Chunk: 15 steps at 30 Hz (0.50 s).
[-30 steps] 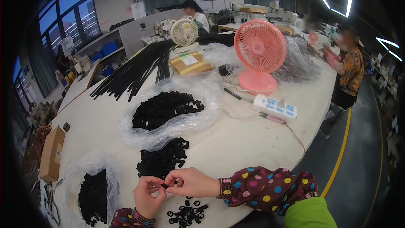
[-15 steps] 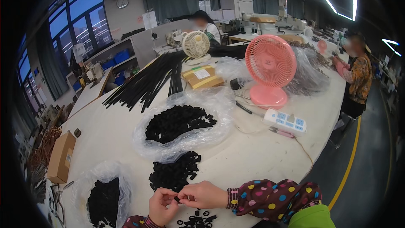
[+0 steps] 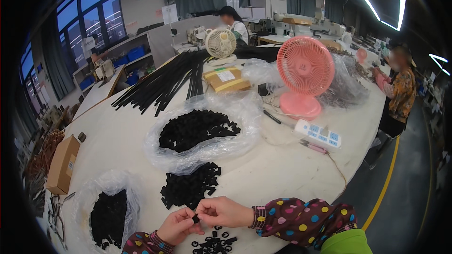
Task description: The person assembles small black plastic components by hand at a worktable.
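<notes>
The left hand and the right hand meet at the near table edge, both pinching one small black piece between their fingertips, about equally near to it. Its long axis is too small to tell. The loose black rings lie just below the hands, and the black pile just beyond them

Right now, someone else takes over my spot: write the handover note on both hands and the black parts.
Left hand and right hand meet over the table edge, pinching one small black part between their fingertips.
Small rings lie loose just below the hands; a loose pile of black pieces sits just beyond them.
Two open plastic bags hold more. How many are finished cannot be told.
</notes>
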Each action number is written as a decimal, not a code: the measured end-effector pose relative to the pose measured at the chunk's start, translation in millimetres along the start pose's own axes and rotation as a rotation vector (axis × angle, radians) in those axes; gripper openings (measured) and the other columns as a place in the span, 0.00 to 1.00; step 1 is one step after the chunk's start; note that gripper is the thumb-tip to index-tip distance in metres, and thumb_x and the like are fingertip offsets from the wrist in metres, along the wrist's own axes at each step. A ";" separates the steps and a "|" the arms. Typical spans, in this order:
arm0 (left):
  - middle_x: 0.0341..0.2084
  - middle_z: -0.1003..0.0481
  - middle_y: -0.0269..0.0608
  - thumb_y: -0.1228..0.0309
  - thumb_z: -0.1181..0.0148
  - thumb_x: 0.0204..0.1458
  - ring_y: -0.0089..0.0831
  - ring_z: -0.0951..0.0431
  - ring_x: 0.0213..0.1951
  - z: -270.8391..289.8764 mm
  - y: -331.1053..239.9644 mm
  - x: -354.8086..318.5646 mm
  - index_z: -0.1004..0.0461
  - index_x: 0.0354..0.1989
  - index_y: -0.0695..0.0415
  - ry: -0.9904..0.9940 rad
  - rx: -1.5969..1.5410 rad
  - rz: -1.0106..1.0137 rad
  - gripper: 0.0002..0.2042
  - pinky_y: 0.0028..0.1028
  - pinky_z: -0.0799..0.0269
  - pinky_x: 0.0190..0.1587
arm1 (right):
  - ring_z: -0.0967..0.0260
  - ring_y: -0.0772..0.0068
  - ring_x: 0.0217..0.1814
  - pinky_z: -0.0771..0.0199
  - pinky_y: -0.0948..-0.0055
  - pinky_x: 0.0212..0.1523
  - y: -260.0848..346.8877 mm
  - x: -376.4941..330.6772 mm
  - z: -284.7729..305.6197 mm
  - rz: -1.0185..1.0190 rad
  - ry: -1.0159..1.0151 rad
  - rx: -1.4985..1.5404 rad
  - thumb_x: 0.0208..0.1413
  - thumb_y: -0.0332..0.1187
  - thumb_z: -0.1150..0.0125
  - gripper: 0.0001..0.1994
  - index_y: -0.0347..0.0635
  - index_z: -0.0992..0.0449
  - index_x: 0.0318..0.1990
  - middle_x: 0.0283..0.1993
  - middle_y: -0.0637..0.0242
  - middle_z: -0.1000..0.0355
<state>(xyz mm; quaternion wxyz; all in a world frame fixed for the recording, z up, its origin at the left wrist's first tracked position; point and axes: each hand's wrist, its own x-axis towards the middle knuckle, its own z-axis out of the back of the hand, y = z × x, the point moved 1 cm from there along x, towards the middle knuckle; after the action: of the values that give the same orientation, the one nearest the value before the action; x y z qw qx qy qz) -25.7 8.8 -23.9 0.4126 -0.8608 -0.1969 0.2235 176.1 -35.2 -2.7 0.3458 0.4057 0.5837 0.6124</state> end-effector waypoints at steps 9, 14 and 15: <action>0.32 0.30 0.38 0.81 0.46 0.50 0.27 0.25 0.37 -11.9 2.8 1.0 0.37 0.35 0.62 -0.109 0.373 -0.232 0.07 0.27 0.25 0.44 | 0.34 0.85 0.25 0.35 0.84 0.25 5.6 1.6 6.1 -0.057 0.054 -0.112 0.55 0.33 0.46 0.08 0.37 0.30 0.34 0.25 0.70 0.31; 0.31 0.31 0.36 0.79 0.43 0.49 0.23 0.26 0.37 -20.6 1.5 -2.6 0.36 0.33 0.62 -0.107 0.502 -0.275 0.08 0.23 0.26 0.42 | 0.35 0.86 0.25 0.35 0.85 0.23 -1.3 1.2 4.9 -0.112 0.127 0.159 0.56 0.33 0.47 0.07 0.39 0.31 0.36 0.28 0.71 0.33; 0.31 0.31 0.36 0.78 0.41 0.49 0.22 0.26 0.37 -18.8 4.4 -5.2 0.36 0.33 0.62 -0.089 0.523 -0.263 0.08 0.22 0.27 0.42 | 0.34 0.86 0.26 0.34 0.85 0.24 -2.8 0.6 3.1 -0.137 0.167 0.168 0.56 0.34 0.46 0.07 0.40 0.31 0.36 0.30 0.72 0.33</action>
<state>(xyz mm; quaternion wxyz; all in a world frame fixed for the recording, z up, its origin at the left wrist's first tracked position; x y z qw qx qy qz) -19.0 -8.2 -15.8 0.6368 -0.6817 -0.2604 0.2490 178.5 -33.2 -5.4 0.3020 0.3400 0.6861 0.5679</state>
